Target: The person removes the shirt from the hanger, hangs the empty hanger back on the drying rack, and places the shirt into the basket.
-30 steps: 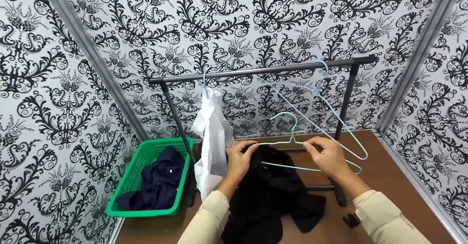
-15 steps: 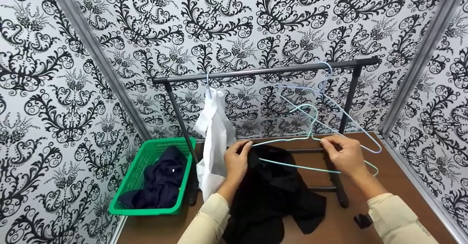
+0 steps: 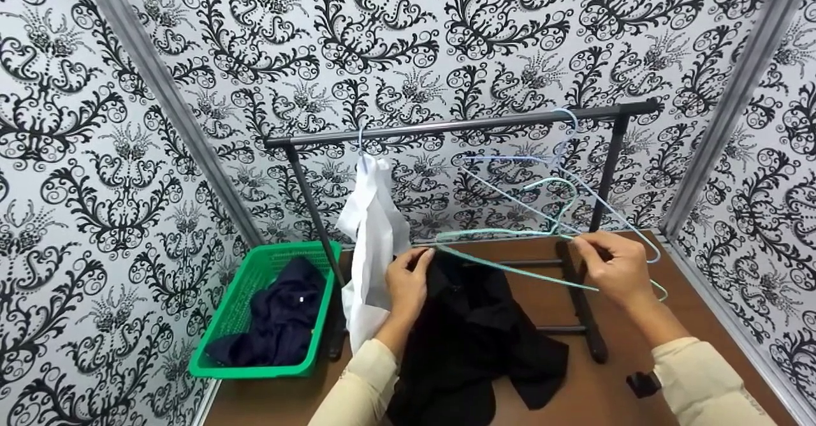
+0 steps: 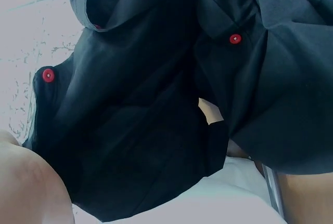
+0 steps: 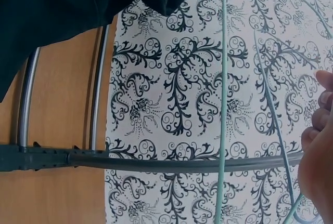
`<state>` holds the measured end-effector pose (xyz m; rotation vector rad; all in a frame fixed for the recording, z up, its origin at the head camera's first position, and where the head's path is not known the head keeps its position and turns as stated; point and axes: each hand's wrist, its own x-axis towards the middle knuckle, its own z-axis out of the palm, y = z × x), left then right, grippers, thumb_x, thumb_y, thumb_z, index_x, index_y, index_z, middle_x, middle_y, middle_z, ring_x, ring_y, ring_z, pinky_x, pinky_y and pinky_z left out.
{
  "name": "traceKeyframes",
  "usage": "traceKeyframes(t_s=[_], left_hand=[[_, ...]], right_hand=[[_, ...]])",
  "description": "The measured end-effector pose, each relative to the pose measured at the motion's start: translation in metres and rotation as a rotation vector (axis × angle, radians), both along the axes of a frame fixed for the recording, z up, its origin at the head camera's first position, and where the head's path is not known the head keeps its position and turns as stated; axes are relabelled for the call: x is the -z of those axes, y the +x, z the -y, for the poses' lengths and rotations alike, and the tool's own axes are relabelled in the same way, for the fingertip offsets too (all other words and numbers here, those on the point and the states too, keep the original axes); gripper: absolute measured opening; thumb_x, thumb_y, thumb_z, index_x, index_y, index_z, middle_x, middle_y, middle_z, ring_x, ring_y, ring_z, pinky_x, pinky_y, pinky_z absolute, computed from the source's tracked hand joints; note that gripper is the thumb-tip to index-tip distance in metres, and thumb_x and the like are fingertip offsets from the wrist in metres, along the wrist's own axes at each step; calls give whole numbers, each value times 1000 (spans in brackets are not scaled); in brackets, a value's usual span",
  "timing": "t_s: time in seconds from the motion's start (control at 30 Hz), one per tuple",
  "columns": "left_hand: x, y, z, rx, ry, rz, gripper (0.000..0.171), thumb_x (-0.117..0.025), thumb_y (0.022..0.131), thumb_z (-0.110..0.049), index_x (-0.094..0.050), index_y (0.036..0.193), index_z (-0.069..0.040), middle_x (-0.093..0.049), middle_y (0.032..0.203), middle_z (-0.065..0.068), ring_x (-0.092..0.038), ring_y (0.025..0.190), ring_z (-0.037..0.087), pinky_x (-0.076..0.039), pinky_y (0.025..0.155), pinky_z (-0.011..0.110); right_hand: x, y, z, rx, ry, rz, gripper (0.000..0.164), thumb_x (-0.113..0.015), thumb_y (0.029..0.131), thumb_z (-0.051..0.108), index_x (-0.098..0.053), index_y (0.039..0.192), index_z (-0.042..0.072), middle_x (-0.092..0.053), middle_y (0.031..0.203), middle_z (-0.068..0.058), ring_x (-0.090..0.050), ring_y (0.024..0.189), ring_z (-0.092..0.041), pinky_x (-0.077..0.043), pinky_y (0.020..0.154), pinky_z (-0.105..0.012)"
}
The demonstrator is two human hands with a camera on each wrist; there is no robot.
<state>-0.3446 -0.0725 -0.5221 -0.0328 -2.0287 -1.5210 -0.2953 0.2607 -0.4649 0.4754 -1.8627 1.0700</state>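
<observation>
My left hand pinches the black shirt by its upper edge at the collar, and the cloth hangs down to the brown table. Red buttons dot the shirt in the left wrist view. Between thumb and fingers, my right hand holds a pale green wire hanger by its shoulder, just right of the hook. The hanger's left end shows bare above the shirt's collar, close to my left fingertips. In the right wrist view, one hanger bar runs beside my right hand.
Behind stands a garment rack with a grey rail. A white garment hangs from it on the left, a bare lilac hanger on the right. A green basket holds navy cloth. A small black object lies near my right sleeve.
My right hand has moved right with the hanger. Its left end, earlier inside the shirt's collar, is now out in view. My left hand still holds the shirt, slightly further left.
</observation>
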Motion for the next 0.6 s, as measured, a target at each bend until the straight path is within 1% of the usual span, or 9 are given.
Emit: traceKeyframes(t_s=[0.13,0.23,0.33,0.43,0.5,0.6], left_hand=[[0,1,-2,2,-16,8,10,-84,93,-23,-84,95,-13,-84,95,2,-75,88,16,-57,82,28],[-1,3,-2,18,1,13,10,-83,93,-22,-84,94,-11,-84,94,3,-74,88,16,-57,84,28],[-3,4,-1,24,21,16,12,-84,93,-22,-84,95,-10,-84,95,4,-74,90,17,-57,85,27],[-4,4,0,26,23,14,13,-84,93,-23,-84,95,-10,-84,95,4,-75,91,18,-57,86,28],[-4,4,0,35,20,11,13,-83,94,-23,-84,95,-11,-84,95,4,-75,91,19,-57,86,27],[-4,4,0,50,1,8,13,-83,94,-25,-84,96,-12,-84,95,2,-75,91,18,-57,86,26]], right_hand=[[1,-1,1,10,-8,-28,18,-75,79,-21,-78,79,-3,-67,65,-13,-46,65,13,-36,60,-5],[4,-4,4,21,-11,-47,19,-76,78,-20,-78,79,-2,-65,65,-13,-45,64,9,-35,61,-7],[5,-6,7,27,-21,-48,18,-77,79,-19,-79,80,-1,-69,67,-14,-49,68,12,-38,65,-5],[2,-5,12,23,-23,-54,18,-78,81,-17,-80,82,1,-74,73,-16,-56,76,16,-42,72,-2],[-1,-4,16,21,-17,-67,18,-78,82,-16,-81,83,2,-76,76,-16,-58,79,17,-44,76,-3],[-6,-5,22,20,-5,-73,15,-77,85,-12,-81,84,3,-73,72,-12,-54,74,13,-43,70,-5]])
